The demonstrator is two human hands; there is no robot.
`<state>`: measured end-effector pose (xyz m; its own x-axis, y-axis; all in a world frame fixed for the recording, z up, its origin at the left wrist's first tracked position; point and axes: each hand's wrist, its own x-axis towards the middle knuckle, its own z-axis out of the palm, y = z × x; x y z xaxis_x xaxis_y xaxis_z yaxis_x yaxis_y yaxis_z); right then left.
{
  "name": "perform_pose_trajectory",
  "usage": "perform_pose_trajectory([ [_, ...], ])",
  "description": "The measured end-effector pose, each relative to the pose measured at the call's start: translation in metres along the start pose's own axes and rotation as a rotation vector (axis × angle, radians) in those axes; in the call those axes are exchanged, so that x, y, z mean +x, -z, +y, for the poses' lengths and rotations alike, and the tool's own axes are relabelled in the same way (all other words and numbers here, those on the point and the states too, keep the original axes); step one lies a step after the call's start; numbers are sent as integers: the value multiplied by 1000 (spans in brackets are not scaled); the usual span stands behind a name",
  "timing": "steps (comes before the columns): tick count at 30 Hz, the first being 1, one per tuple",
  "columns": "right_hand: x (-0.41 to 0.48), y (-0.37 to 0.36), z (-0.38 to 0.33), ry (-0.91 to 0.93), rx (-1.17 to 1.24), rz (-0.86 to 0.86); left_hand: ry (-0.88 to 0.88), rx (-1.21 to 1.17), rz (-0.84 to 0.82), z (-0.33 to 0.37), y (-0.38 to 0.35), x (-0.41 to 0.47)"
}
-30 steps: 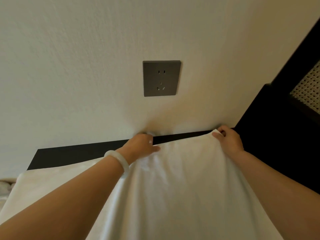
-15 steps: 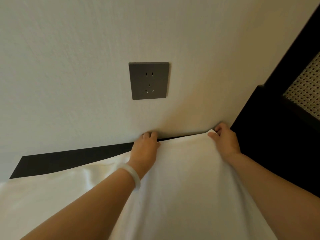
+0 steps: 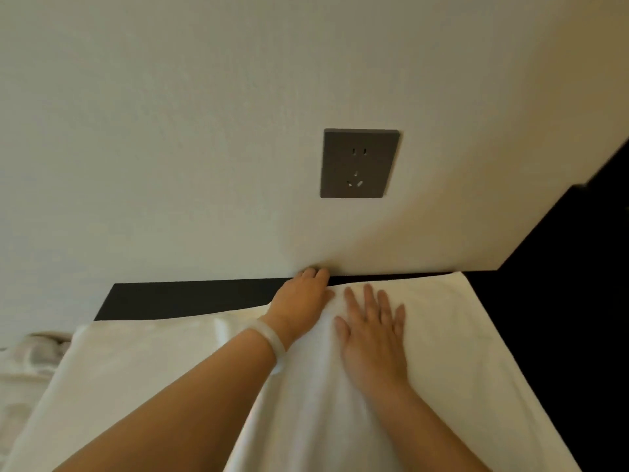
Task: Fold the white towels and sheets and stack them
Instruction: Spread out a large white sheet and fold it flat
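The white sheet (image 3: 459,335) lies on the dark surface (image 3: 187,298). The left hand (image 3: 303,298) has a closed grip on its far edge, likely so the open, flat right hand (image 3: 372,338) can smooth it

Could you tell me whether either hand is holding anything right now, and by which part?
The left hand grips the sheet at its far edge by the wall; the right hand only lies flat on it.
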<state>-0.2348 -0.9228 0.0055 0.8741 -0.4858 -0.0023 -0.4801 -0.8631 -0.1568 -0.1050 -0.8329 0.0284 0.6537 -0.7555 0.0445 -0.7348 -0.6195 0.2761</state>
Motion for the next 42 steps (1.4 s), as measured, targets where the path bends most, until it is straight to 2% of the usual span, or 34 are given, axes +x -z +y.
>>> perform_pose_trajectory([
  [5,5,0,4,-33,-74,-39,29,-194,-223,-56,43,-37],
  [9,11,6,-8,-112,-63,-107,81,-240,-212,-81,60,-68],
  [14,9,1,-33,-110,-21,-18,127,-264,-260,-93,66,-77],
  [23,7,2,-33,-136,-23,28,115,-46,-541,-118,87,-74],
  [27,8,2,-33,-161,-10,39,133,-8,-446,-137,91,-71],
  [32,8,3,-34,-161,-30,28,173,-157,-301,-160,82,-85],
  [37,8,4,-35,-155,-45,12,185,-108,-403,-185,96,-96],
  [42,17,2,-20,-133,-35,22,127,-88,-176,-187,93,-81],
])
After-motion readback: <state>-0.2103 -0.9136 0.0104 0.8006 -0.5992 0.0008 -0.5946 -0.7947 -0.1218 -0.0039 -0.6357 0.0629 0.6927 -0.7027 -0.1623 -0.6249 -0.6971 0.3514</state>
